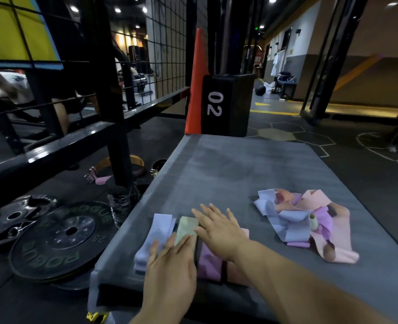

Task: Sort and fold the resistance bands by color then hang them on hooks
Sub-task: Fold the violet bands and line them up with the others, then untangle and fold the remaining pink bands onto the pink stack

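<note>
On the grey padded box (228, 164), near its front left corner, folded bands lie side by side: a light blue band (157, 232), a green band (187, 229), a purple band (208, 260) and a pink band (244, 232) mostly hidden by my arm. My left hand (170, 270) lies flat with straight fingers on the blue and green bands. My right hand (219, 228) presses flat across the green and purple bands. A loose pile of blue, purple and pink bands (307, 220) lies apart to the right.
Black weight plates (60, 239) lie on the floor to the left, with belts (123, 164) behind them. A black metal rack (81, 136) and wire mesh stand at the left. A black block marked 02 (226, 104) and an orange pad (196, 85) stand beyond the box.
</note>
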### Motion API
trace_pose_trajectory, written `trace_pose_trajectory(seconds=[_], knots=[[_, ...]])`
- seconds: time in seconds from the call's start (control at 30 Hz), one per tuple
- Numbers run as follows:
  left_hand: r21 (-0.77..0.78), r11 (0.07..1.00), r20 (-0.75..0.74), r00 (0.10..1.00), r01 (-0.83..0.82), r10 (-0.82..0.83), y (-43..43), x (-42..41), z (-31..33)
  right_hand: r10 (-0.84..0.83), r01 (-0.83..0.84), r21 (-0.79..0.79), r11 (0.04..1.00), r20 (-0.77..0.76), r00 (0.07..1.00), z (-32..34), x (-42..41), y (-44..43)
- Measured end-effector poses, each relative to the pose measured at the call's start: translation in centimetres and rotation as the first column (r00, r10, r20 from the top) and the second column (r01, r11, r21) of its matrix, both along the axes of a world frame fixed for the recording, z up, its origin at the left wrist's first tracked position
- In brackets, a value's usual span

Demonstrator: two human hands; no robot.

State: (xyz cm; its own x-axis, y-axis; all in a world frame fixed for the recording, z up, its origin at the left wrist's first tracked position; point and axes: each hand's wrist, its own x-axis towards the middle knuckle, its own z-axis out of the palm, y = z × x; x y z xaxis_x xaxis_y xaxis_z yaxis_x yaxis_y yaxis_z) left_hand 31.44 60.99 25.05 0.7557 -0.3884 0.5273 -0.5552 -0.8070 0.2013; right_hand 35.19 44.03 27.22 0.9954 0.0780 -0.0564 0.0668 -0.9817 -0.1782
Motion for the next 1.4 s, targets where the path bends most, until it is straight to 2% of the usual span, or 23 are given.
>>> trace_pose_trajectory(seconds=[0.13,0.3,0.37,0.43,0.5,0.63,0.73,0.9,1.1,1.27,1.4], knots=[[-0.005,0.997,-0.048,0.996,0.072,-0.072,-2.5,-0.8,1.2,-0.055,0.054,0.018,0.998,0.063,0.996,0.6,-3.9,-3.5],[0.056,0.978,-0.249,0.951,0.201,-0.182,-8.0,-2.9,1.4,-0.177,0.175,0.026,0.984,0.122,0.977,0.1,-10.0,-8.9],[0.086,0.959,-0.277,0.931,0.270,-0.237,-10.3,-4.0,1.4,-0.224,0.240,-0.046,0.970,0.227,0.948,0.1,-12.1,-11.0],[0.061,0.948,-0.257,0.923,0.312,-0.287,-12.5,-5.1,1.3,-0.296,0.325,-0.049,0.945,0.299,0.907,0.0,-14.2,-13.4],[0.050,0.948,-0.281,0.916,0.313,-0.288,-14.3,-5.9,0.9,-0.360,0.388,-0.030,0.921,0.312,0.879,0.1,-15.7,-15.3],[0.145,0.911,-0.398,0.866,0.386,-0.303,-18.5,-6.6,0.4,-0.565,0.570,0.066,0.819,0.264,0.782,-0.2,-18.7,-19.4],[0.180,0.898,-0.402,0.863,0.403,-0.307,-21.4,-7.0,1.1,-0.638,0.618,0.156,0.770,0.159,0.754,-1.0,-19.2,-21.3],[0.015,0.905,-0.459,0.807,0.426,-0.372,-26.1,-7.7,1.6,-0.626,0.615,0.164,0.771,0.018,0.780,-1.5,-18.9,-22.9],[-0.085,0.915,-0.557,0.743,0.394,-0.371,-29.7,-7.7,0.1,-0.567,0.546,0.237,0.803,0.022,0.823,-1.8,-18.7,-24.2],[-0.221,0.937,-0.611,0.710,0.272,-0.350,-30.7,-7.4,-0.3,-0.539,0.509,0.275,0.816,0.043,0.841,-1.8,-18.9,-24.7],[-0.233,0.951,-0.654,0.690,0.205,-0.309,-30.8,-7.3,0.0,-0.533,0.501,0.324,0.803,0.011,0.846,-1.5,-19.1,-24.7]])
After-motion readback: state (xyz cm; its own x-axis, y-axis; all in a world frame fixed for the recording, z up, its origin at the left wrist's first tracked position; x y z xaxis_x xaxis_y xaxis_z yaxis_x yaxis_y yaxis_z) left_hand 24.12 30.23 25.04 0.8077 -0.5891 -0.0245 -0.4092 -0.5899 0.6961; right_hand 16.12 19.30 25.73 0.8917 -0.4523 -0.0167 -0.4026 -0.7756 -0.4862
